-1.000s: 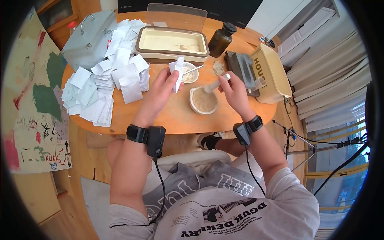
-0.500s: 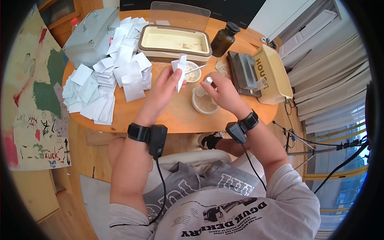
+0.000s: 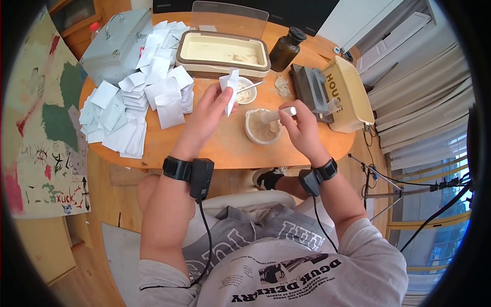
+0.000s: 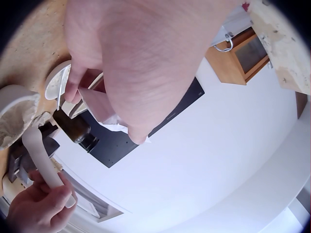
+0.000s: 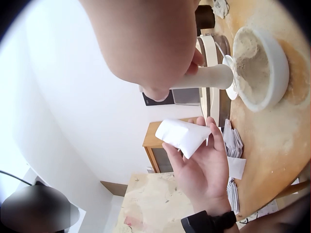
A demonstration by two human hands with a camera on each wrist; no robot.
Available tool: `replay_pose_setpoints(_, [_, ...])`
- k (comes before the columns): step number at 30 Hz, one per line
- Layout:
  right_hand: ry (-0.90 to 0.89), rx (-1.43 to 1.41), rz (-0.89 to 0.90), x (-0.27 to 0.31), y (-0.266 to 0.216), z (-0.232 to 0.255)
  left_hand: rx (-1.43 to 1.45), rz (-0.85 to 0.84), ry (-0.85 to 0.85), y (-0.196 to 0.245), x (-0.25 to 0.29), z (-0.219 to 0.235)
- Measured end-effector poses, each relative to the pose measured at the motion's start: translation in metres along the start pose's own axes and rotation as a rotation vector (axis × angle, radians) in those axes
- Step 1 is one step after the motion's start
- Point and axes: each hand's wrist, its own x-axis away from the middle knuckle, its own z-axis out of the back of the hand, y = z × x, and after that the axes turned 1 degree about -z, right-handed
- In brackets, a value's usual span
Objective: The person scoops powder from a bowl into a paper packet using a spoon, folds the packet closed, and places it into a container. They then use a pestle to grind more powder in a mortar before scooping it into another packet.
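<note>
My left hand (image 3: 208, 111) holds up a small white paper packet (image 3: 231, 91), pinched between thumb and fingers; the right wrist view shows the folded paper (image 5: 181, 137) standing above the palm. To the right of it, my right hand (image 3: 303, 130) grips the white pestle (image 3: 271, 116) by its upper end. The pestle leans low, its thick head at the far inner side of the white mortar (image 5: 278, 70). Beige powder (image 5: 257, 65) coats the mortar's inside and is caked along its rim. Behind the mortar sits a small white bowl (image 3: 252, 93) with powder and a thin white stick.
Stacks of white paper packets (image 3: 169, 110) cover the table's left, beside a grey metal case (image 3: 115, 51). A cream rectangular container (image 3: 220, 50) stands at the back, with a dark brown bottle (image 3: 287, 50) to its right. A grey device (image 3: 309, 89) and a yellow bin (image 3: 345, 94) are at right.
My right hand swung left over the mortar with the pestle upright, then back right, tilting the pestle low. The left hand keeps its hold on the paper packet, almost still.
</note>
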Motion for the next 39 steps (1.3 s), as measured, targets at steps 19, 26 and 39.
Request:
replay_pose_setpoints(19, [0.006, -0.017, -0.089, 0.017, 0.006, -0.001, 0.014, 0.001, -0.011, -0.001, 0.001, -0.001])
replay_pose_setpoints(26, [0.020, -0.005, -0.077, 0.022, -0.001, -0.002, 0.016, 0.032, 0.001, -0.002, 0.001, -0.003])
replay_pose_setpoints(39, [0.026, -0.018, -0.126, -0.006, -0.002, -0.018, -0.025, 0.021, 0.008, -0.002, 0.001, 0.000])
